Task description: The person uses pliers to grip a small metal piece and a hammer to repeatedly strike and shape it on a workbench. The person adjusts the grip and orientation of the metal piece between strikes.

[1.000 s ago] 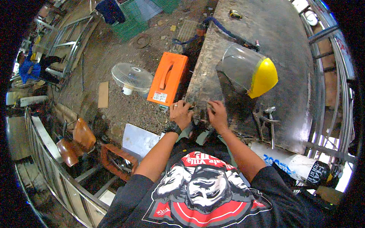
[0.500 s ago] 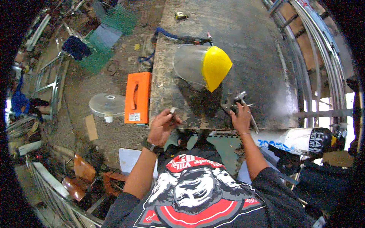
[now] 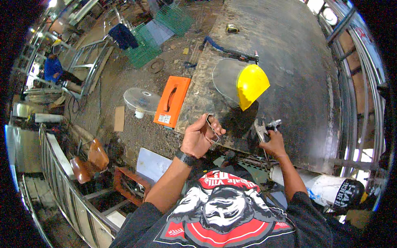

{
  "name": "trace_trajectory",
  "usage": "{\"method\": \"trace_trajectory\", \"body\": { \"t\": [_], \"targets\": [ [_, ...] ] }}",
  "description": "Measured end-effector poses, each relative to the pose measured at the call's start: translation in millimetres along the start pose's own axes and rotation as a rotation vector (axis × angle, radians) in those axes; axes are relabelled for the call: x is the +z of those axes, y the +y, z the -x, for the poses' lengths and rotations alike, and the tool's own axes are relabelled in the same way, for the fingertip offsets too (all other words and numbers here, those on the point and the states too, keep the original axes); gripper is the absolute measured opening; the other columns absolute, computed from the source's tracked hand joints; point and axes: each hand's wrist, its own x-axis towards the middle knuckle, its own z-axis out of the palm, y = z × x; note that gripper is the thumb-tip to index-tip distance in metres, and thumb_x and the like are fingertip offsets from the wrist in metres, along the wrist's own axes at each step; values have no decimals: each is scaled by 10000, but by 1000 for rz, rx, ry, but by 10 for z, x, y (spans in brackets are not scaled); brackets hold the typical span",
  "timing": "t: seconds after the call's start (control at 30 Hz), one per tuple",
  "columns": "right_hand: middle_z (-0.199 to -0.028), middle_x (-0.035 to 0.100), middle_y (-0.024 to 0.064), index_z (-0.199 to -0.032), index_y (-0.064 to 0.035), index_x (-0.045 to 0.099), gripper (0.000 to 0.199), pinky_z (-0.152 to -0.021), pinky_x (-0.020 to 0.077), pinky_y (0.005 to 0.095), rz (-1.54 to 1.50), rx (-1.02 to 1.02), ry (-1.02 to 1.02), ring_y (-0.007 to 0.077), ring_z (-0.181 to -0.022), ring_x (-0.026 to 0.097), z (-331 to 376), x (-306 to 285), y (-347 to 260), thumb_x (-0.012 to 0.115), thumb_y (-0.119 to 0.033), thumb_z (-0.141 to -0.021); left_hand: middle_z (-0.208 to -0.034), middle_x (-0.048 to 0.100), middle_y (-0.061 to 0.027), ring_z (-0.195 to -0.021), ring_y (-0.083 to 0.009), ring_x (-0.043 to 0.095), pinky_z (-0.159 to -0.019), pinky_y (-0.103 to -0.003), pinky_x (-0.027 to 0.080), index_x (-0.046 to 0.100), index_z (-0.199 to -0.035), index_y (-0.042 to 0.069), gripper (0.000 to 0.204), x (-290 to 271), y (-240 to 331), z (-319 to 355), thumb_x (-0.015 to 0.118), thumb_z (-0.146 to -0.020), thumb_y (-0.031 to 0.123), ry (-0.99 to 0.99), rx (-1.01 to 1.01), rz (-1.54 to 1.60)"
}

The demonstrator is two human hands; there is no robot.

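Bent metal piece (image 3: 214, 132) up in the left hand (image 3: 200, 137), tools at the right hand (image 3: 274, 144).
So the piece is over the tabletop's (image 3: 295, 103) near edge, not far from the near-left corner, pinched between thumb and curled fingers, palm turned up; my guess is that grip's to leave the long side in plain sight. Right hand's curled at the pliers (image 3: 261, 131) and a hammer-like metal head (image 3: 275, 123), both just in from the near edge, which probably makes them easy to grab; can't tell if it's clamped on either one. Farther in sits a face shield (image 3: 253, 86) with a yellow crown, likely parked there for elbow room. Orange case (image 3: 171, 101) is right beside the left edge, handle facing up, handy for lifting I'd say.
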Motion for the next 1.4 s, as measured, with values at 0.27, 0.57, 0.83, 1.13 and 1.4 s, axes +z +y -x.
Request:
{"method": "trace_trajectory", "body": {
  "t": [0.27,0.57,0.83,1.13,1.4],
  "targets": [
    [-1285,620,315,-1474,26,438,935,-1141,405,576,-1769,-104,-693,451,-1215,617,989,-951,-933,739,-192,-617,-964,657,-49,-935,-212,653,-964,-398,489,616,-1062,69,166,361,-294,103,576,-1062,230,100,212,-355],
    [-1293,659,164,-1403,21,521,568,-1130,420,416,-1253,-370,-596,268,-1243,617,1354,-1186,-1536,720,-85,-881,-1144,672,-80,-1158,-206,619,-1045,-358,440,637,-1087,41,227,654,-378,197,569,-1065,256,53,405,-981],
    [-1252,670,77,-1404,-2,553,502,-972,489,310,-1083,-347,-516,141,-1120,619,1434,-966,-1515,675,9,-917,-1168,640,-49,-1104,-131,568,-1010,-301,425,656,-1141,42,249,790,-414,277,553,-1082,261,-71,493,-1087],
    [-1082,623,2,-1392,-8,554,490,-879,488,271,-999,-442,-473,97,-995,587,1359,-974,-1415,668,14,-916,-1104,676,-39,-1056,-123,595,-962,-293,459,665,-1154,34,237,836,-471,310,560,-1080,234,60,491,-1075],
    [-1056,600,-12,-1395,-11,546,481,-858,474,263,-973,-435,-462,88,-958,562,1369,-953,-1402,650,25,-926,-1091,677,-45,-1051,-138,607,-970,-306,467,676,-1149,24,219,899,-497,302,578,-1067,202,-3,468,-1045]
  ]
}}
